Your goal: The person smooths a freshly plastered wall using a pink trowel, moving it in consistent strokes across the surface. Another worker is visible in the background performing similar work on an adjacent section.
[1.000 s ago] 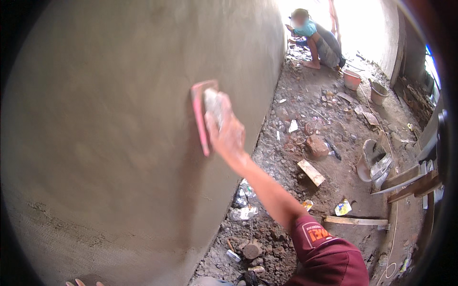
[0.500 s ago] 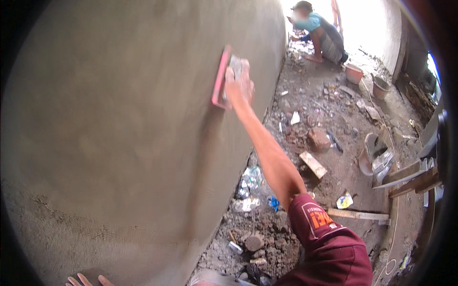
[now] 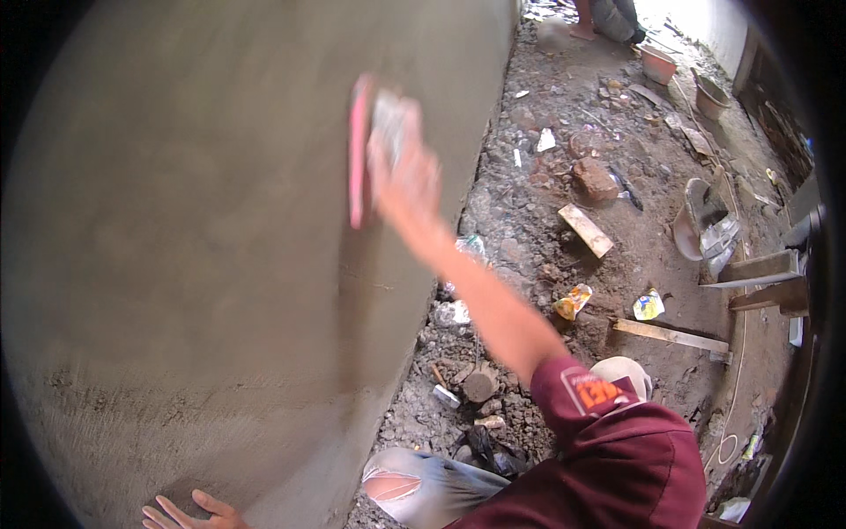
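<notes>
A pink-edged plastering float is against the grey plastered wall, its long side roughly upright. My right hand, blurred by motion, is closed round the float's grey handle, with the arm stretched forward. Below the float, a darker strip runs down the wall. At the lower left, my left hand is open with spread fingers, close to a rougher, darker part of the wall. Whether it touches the wall I cannot tell. The frame's lower edge cuts it off.
Rubble and litter cover the ground to the right, with a brick lump and a board piece. Farther back stand an orange bucket and a dark bucket. Another person is partly visible at the top.
My right hand has brought the float nearer and to the left along the wall. The view has tipped downward, and more of my left hand and my knee shows.
</notes>
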The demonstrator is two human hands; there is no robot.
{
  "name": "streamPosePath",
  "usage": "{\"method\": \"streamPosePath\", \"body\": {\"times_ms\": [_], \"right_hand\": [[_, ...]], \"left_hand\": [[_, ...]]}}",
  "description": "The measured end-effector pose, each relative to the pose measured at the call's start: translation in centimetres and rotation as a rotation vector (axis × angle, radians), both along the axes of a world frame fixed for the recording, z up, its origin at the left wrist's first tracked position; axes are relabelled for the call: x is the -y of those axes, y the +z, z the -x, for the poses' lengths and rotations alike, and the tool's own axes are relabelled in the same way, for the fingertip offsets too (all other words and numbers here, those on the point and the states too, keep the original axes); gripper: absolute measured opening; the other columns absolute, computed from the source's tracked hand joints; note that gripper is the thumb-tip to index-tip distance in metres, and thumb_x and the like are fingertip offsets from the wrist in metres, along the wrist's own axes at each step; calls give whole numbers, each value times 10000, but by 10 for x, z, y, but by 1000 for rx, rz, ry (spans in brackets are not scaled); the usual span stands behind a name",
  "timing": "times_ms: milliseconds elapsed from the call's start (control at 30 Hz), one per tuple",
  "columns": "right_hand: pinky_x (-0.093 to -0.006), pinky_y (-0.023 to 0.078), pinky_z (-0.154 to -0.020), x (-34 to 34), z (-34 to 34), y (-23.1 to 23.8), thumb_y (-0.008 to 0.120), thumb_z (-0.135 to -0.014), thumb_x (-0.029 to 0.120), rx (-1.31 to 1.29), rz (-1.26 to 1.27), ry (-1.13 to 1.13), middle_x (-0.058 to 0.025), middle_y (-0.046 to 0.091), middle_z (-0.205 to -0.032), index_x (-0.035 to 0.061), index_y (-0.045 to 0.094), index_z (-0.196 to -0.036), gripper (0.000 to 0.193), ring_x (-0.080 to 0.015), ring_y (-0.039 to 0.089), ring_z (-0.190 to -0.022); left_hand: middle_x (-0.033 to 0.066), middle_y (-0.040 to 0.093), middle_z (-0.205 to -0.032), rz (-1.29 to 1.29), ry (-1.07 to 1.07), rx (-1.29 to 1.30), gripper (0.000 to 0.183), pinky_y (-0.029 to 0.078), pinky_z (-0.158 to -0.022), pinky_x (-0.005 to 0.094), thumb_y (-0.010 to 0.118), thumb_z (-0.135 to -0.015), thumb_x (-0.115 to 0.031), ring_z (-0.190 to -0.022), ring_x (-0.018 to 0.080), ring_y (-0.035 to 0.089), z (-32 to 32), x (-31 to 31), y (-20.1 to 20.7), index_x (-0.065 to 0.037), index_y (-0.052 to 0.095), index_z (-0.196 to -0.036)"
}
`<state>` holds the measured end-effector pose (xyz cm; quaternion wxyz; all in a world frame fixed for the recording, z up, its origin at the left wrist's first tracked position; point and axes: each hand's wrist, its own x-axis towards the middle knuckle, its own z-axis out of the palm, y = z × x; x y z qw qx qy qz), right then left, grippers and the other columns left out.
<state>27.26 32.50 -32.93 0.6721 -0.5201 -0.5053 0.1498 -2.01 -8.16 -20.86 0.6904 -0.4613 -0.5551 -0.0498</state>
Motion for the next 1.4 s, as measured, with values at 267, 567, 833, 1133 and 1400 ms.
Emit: {"method": "streamPosePath", "body": {"times_ms": [267,567,833,1133,1400], "right_hand": [[-592,528,-815,-80,-64,15,580,-993,351,-36,271,-79,-320,693,-1038,102,329,-1511,627,-512,679,-931],[-554,546,-889,48,22,-47,601,-990,276,8,-188,98,-296,680,-1179,117,304,-1555,658,-499,677,-1018],[-542,558,-822,-41,-25,68,590,-986,355,-41,90,-21,-288,702,-1041,98,370,-1537,647,-491,690,-896],[-488,571,-598,4,11,75,648,-962,299,219,-375,-67,-201,699,-846,64,445,-1460,586,-377,704,-711],[-465,588,-701,57,25,38,633,-966,282,281,-427,115,-251,710,-960,43,381,-1520,654,-411,718,-812]], "left_hand": [[207,533,-1456,-18,-10,27,585,320,-1134,611,515,-1020,-536,-1380,460,457,-6,-1,3,-68,583,-1364],[193,541,-1450,-20,11,5,586,311,-1127,622,534,-1011,-542,-1376,452,467,0,7,5,-73,587,-1359],[65,463,-1571,-14,55,-67,548,288,-1233,518,496,-1050,-485,-1484,277,381,21,7,-2,-156,513,-1488],[54,505,-1538,-28,67,-82,533,303,-1229,497,508,-1043,-494,-1471,260,399,22,16,-3,-166,544,-1462],[70,503,-1538,-31,82,-81,526,287,-1236,487,491,-1054,-480,-1463,269,412,24,18,-1,-169,524,-1477]]}}
